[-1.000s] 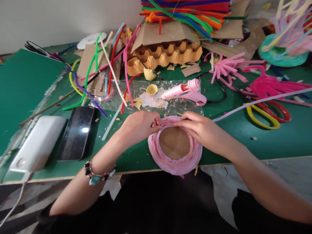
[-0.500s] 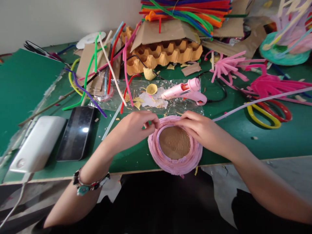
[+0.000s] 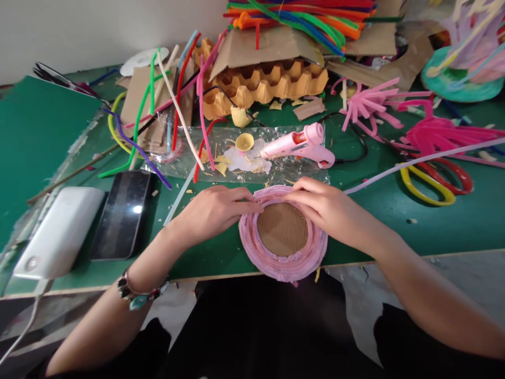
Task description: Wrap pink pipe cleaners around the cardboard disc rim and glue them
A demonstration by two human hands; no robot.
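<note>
A round pink ring (image 3: 286,269) of wound pipe cleaners surrounds a brown cardboard disc (image 3: 282,229) at the table's front edge. My left hand (image 3: 216,210) pinches the ring's upper left rim between thumb and fingers. On the upper right rim, my right hand (image 3: 327,210) is closed, its fingertips pressed on the pink coils. A pale lilac pipe cleaner (image 3: 398,168) runs off to the right from behind my right hand. Just beyond the ring, a pink glue gun (image 3: 298,145) lies on clear plastic, its nozzle beside a small yellow cup (image 3: 244,142).
At left lie a white power bank (image 3: 61,231) and a black phone (image 3: 122,216). Scissors (image 3: 428,195) with yellow and red handles rest at right, near pink pipe-cleaner bundles (image 3: 371,105). An egg carton (image 3: 268,84) and coloured pipe cleaners (image 3: 300,16) stand at the back.
My left hand has shifted slightly, its fingers straightening and coming down onto the ring's inner upper left rim. My right hand keeps nearly the same place on the ring.
</note>
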